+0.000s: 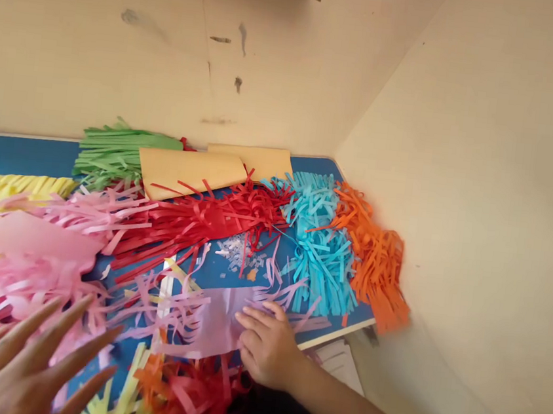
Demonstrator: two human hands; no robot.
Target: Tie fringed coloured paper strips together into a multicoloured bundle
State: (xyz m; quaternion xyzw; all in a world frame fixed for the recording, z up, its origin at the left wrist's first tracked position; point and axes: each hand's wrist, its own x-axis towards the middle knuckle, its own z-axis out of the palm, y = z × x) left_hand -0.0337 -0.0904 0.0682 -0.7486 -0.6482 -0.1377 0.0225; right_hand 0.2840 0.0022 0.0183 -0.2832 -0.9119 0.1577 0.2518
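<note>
A lilac paper sheet (220,319) with fringed strips on its left and right sides lies on the blue table (215,270). Resting on its right part is my right hand (269,344), fingers apart and lying nearly flat. My left hand (32,366) is spread at the lower left, over or beside the pink fringed paper (27,273); whether it touches the paper is unclear. Nothing shows in its fingers. Small pale paper scraps (239,252) lie behind the lilac sheet.
Red (196,215), light blue (320,238), orange (379,264), green (114,154) and yellow (21,187) fringed papers cover the table. Tan sheets (191,170) lie at the back. More red strips (198,390) are near the body. Walls (480,189) bound the back and right.
</note>
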